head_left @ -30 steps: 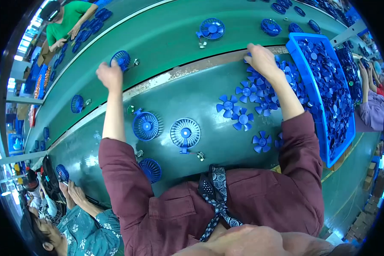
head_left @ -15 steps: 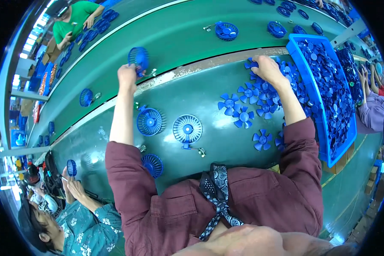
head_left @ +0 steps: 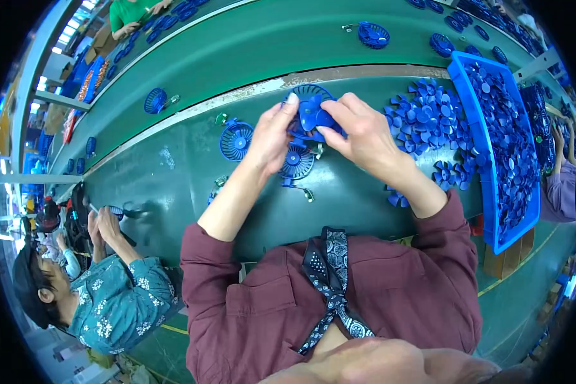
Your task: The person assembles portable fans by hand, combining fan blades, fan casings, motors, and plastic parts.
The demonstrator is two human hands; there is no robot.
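Note:
Above the table's far edge, my left hand [head_left: 272, 136] is closed on the side of a round blue fan cage [head_left: 307, 90]. My right hand [head_left: 363, 133] pinches a blue fan blade [head_left: 312, 116] against the open face of that cage. Fingers hide part of both pieces, so I cannot tell whether the blade is seated. Two more fan cages with small wired parts lie just below my hands, one at the left [head_left: 237, 141] and one in the middle [head_left: 297, 165]. Another cage is partly covered near my left forearm. Right of my right hand spreads a pile of loose fan blades [head_left: 427, 115].
A blue bin [head_left: 491, 192] full of fan blades stands at the right. Beyond the table's raised worn edge runs a green conveyor [head_left: 249, 54] carrying several fan cages. One co-worker [head_left: 118, 288] sits at the left; others are across the conveyor and at far right.
My left hand has brought a fan cage from the conveyor's edge toward the middle. My right hand has come left from the pile with a fan blade, and the two now meet.

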